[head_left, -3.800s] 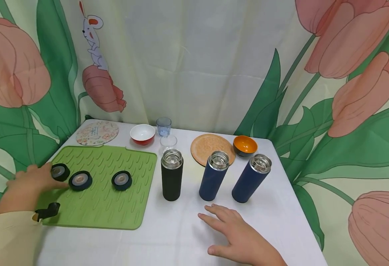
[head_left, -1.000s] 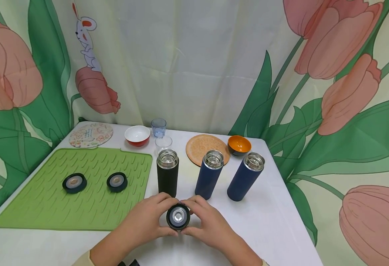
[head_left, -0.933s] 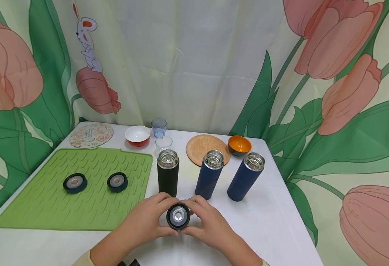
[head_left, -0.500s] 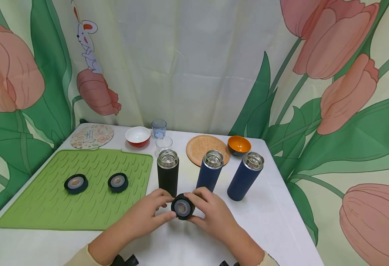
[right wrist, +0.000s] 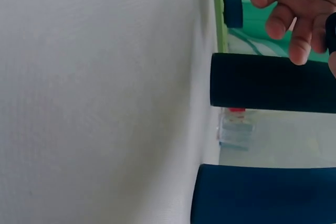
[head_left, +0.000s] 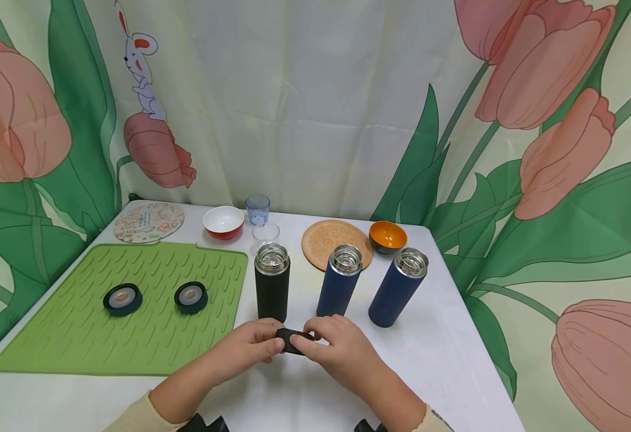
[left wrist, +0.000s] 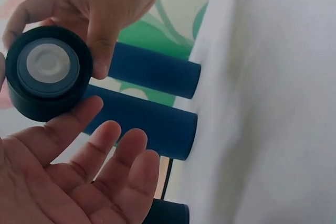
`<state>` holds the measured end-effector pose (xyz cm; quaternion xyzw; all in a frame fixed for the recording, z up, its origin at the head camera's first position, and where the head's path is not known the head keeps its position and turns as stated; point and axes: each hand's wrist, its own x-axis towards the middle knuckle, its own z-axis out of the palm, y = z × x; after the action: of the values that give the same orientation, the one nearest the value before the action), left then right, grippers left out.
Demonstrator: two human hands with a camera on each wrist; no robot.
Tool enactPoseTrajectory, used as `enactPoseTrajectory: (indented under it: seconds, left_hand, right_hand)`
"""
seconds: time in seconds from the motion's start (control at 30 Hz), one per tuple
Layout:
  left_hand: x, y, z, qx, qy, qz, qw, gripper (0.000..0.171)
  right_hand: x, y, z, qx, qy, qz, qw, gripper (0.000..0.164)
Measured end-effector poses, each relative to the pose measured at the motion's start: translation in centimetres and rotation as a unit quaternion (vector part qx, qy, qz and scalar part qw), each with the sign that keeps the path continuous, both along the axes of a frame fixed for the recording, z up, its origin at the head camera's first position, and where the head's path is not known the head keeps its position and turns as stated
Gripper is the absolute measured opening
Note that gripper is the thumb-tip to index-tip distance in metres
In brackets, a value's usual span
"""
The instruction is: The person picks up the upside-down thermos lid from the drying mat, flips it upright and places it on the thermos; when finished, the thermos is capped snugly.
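Both hands hold a black bottle lid [head_left: 288,345] above the front of the table. My left hand [head_left: 248,353] pinches its left edge between thumb and fingers, and my right hand [head_left: 348,357] grips the right edge. In the left wrist view the pale inner face of the lid [left wrist: 48,62] is visible. Just behind the hands stands an uncapped black bottle [head_left: 273,294]. To its right are two uncapped blue bottles, a middle one [head_left: 338,291] and a right one [head_left: 393,299]. Two more dark lids, a left one [head_left: 123,300] and a right one [head_left: 191,297], lie inner side up on the mat.
A green ridged mat [head_left: 78,336] covers the table's left part. Along the back are a floral round mat [head_left: 149,223], a red-and-white bowl [head_left: 224,223], a blue glass [head_left: 258,210], a clear glass [head_left: 265,233], a round brown board [head_left: 321,240] and an orange bowl [head_left: 388,235].
My left hand has taken a lid from the mat's left side to the front middle, where the right hand joined it. Since half a second ago, the lid has tilted from face-up to nearly edge-on.
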<state>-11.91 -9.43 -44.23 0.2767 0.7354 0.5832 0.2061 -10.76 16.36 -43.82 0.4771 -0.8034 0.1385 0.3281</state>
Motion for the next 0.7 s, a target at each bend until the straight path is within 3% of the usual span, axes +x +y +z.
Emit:
enactPoseTrajectory:
  seconds: [0.27, 0.4, 0.53, 0.57, 0.63, 0.7]
  left_hand:
    - [0.1, 0.1, -0.3, 0.023, -0.008, -0.003, 0.9997, 0.038]
    - [0.5, 0.1, -0.1, 0.006, -0.025, 0.031, 0.9992, 0.038]
    - [0.7, 0.2, -0.1, -0.006, -0.012, 0.078, 0.9969, 0.036]
    - [0.7, 0.2, -0.2, -0.005, -0.002, 0.086, 0.9963, 0.037]
    - [0.7, 0.3, -0.3, 0.000, 0.017, 0.095, 0.9953, 0.041]
    - [0.7, 0.3, -0.3, 0.006, 0.029, 0.102, 0.9943, 0.048]
  right_hand:
    - [0.1, 0.0, -0.3, 0.006, 0.000, 0.013, 1.000, 0.055]
    - [0.4, 0.0, -0.5, 0.000, -0.022, 0.004, 1.000, 0.066]
    - [0.8, 0.3, -0.7, -0.046, -0.090, -0.012, 0.995, 0.069]
    - [1.0, 0.4, -0.7, -0.065, -0.122, -0.020, 0.990, 0.069]
    - [1.5, 0.6, -0.5, -0.111, -0.212, -0.042, 0.970, 0.067]
    - [1.9, 0.7, -0.2, -0.157, -0.310, -0.066, 0.935, 0.062]
